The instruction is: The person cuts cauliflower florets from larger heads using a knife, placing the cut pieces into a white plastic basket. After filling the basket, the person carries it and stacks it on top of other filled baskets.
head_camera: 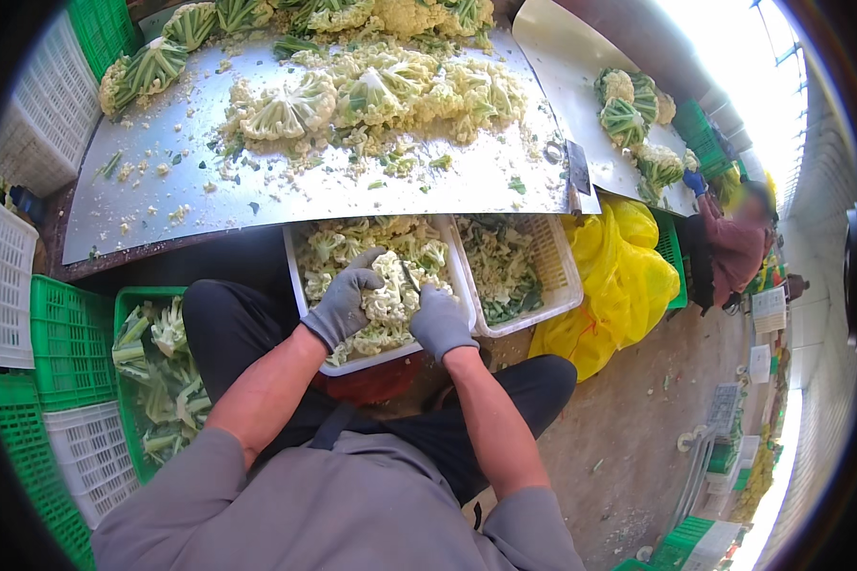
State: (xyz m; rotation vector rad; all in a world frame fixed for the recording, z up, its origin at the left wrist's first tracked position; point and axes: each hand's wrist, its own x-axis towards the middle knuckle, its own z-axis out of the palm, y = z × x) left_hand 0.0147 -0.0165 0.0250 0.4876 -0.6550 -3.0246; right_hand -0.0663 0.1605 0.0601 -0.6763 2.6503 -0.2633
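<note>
Over a white plastic crate (393,355) of cauliflower florets, my left hand (344,296) in a grey glove is closed on the left side of a cauliflower piece (387,289). My right hand (440,317), gloved too, grips a small knife (408,275), its dark blade against the piece's right side. More trimmed cauliflower (371,96) lies heaped on the metal-topped table (178,207) beyond. A second white crate (558,285), touching the first on the right, holds small scraps and leaf bits.
A cleaver (577,168) lies at the table's right edge, beside a tape roll (553,151). Yellow mesh bags (614,278) bulge at the right. A green crate (130,296) of leaves and stalks stands left of my knee, near stacked crates (71,342). Another person (735,250) sits far right.
</note>
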